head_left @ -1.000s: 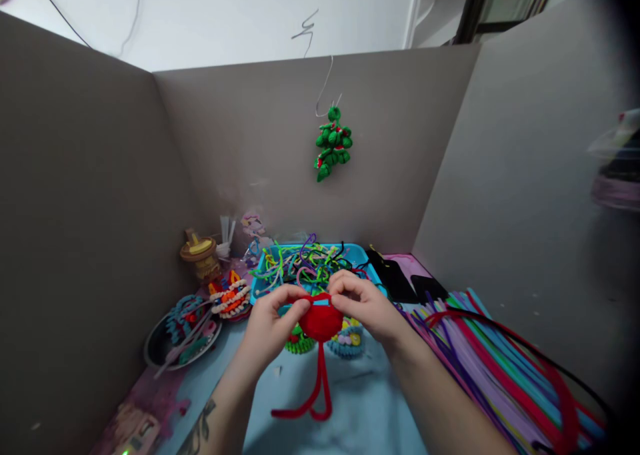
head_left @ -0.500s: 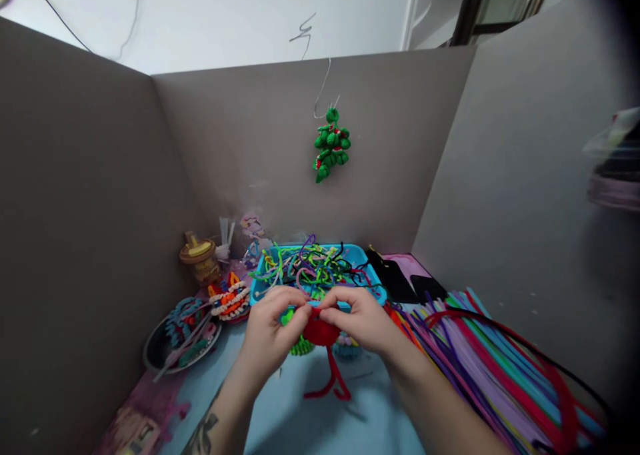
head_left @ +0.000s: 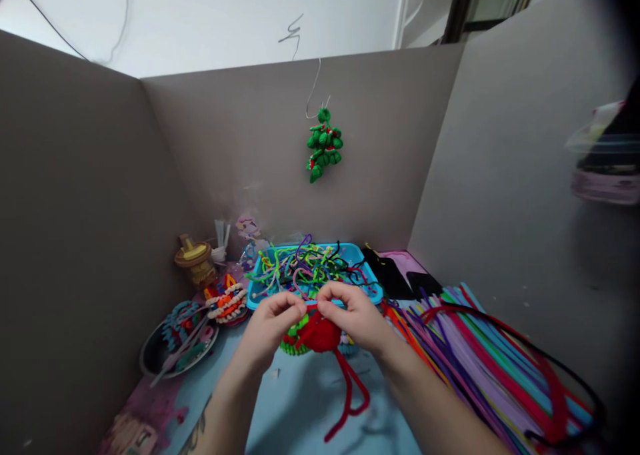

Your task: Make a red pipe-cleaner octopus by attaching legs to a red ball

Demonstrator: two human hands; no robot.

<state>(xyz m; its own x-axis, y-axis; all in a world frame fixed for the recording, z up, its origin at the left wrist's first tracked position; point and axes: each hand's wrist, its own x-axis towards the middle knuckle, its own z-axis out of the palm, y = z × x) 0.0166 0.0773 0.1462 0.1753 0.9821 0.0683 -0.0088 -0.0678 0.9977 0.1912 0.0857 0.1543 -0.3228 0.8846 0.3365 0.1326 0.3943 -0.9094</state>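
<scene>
My left hand (head_left: 273, 325) and my right hand (head_left: 353, 315) are both pinched on the top of a round red pipe-cleaner ball (head_left: 320, 335), held just above the light blue table (head_left: 300, 408). Two long red pipe-cleaner tails (head_left: 350, 401) hang from the ball and curl over the table. Right behind the ball sits a small green and red pipe-cleaner piece (head_left: 293, 341), partly hidden by my left hand.
A blue tray (head_left: 373, 293) of tangled pipe cleaners stands behind my hands. A big spread of straight pipe cleaners (head_left: 490, 368) lies on the right. On the left are a metal dish (head_left: 175, 338) of crafts, an orange-and-white figure (head_left: 227, 299) and a brown jar (head_left: 193, 258). A green ornament (head_left: 323, 145) hangs on the grey partition.
My hands drew closer together over the red ball. The red tails swung from below-left to the right and hang lower. The view shifted slightly.
</scene>
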